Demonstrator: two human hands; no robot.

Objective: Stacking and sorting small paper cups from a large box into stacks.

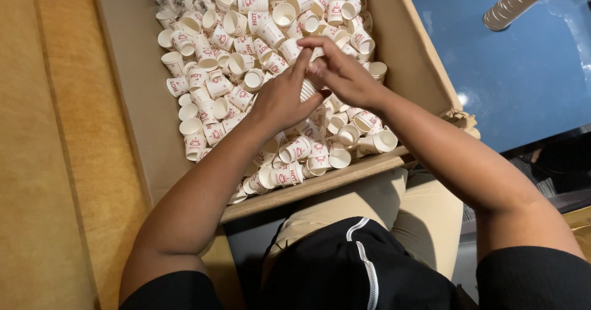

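Item: short stack of paper cups [308, 89], white, ribbed rims showing; held over the middle of the cardboard box [425, 70], long axis roughly across the view, its pointing end hidden. Left hand [284, 97] wraps the stack from below; right hand [340, 70] pinches its upper end with curled fingers. Stack length concealed by both hands. Box contents: loose paper cups [215, 64], red-printed, lying every way. Long nested cup column [517, 2] on blue table [529, 82], cut off at frame edge

Short stack of small white paper cups [309, 88], ribbed rims showing, lying sideways between both hands, above loose cups
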